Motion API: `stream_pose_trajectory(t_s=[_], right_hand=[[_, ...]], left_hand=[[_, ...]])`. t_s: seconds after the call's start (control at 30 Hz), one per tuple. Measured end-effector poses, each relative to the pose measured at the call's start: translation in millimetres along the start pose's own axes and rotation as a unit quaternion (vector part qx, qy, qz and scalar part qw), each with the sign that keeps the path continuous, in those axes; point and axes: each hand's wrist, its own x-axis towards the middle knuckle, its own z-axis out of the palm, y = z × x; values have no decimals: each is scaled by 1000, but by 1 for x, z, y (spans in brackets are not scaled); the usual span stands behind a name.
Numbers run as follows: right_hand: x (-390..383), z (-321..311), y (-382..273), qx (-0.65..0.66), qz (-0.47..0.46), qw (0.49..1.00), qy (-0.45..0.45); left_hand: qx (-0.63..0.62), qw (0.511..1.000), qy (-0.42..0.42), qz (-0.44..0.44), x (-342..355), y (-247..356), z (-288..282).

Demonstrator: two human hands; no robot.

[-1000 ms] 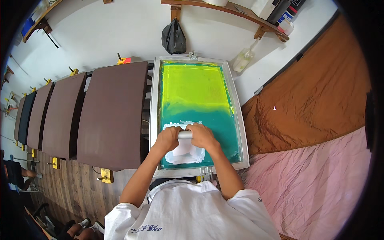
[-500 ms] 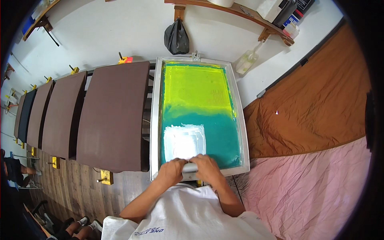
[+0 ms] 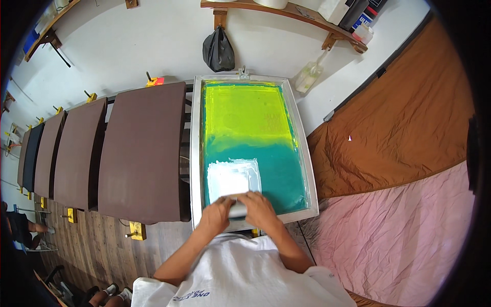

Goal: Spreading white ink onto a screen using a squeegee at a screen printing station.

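A screen-printing frame [image 3: 312, 189] with pale edges lies in front of me. Its mesh is teal [image 3: 279, 176] in the nearer half and covered with bright yellow-green ink [image 3: 240, 112] in the farther half. Near its front left is a white ink patch [image 3: 230, 176]. At the near edge of that patch, both hands grip a squeegee [image 3: 238, 209], which looks tilted. My left hand [image 3: 215, 215] is closed round its left end and my right hand [image 3: 260, 210] round its right end. The squeegee's blade edge is mostly hidden by my fingers.
Several brown padded printing boards [image 3: 143, 148] with yellow clamps [image 3: 137, 231] run off to the left. A black bag [image 3: 219, 50] hangs from a shelf [image 3: 286, 11] behind the frame. Brown cloth [image 3: 378, 117] and pink cloth [image 3: 388, 235] spread at right. Another person's legs [image 3: 110, 297] show at lower left.
Both hands and the squeegee have moved slightly away from me, over the near edge of the white patch, and the squeegee's tilt has changed. The whole view has shifted a little.
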Motion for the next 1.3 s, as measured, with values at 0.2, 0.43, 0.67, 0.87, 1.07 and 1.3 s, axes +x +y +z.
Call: stream_pose_trajectory(t_s=[0.2, 0.43, 0.67, 0.87, 1.07, 1.3], right_hand=[[-2, -17, -7, 7, 6, 997, -71], [96, -40, 20, -34, -2, 999, -33], [84, -20, 20, -41, 21, 999, -6], [27, -4, 8, -19, 14, 1000, 5], [-15, -6, -10, -3, 25, 1000, 12], [47, -36, 3, -21, 18, 997, -67]], left_hand=[[2, 992, -121, -43, 2, 18, -26], [60, 998, -15, -27, 95, -25, -34], [58, 998, -12, -13, 79, -23, -22], [31, 999, -14, -15, 28, -9, -2], [10, 998, -54, 5, -11, 6, 5], [81, 996, -32, 9, 48, -18, -13]])
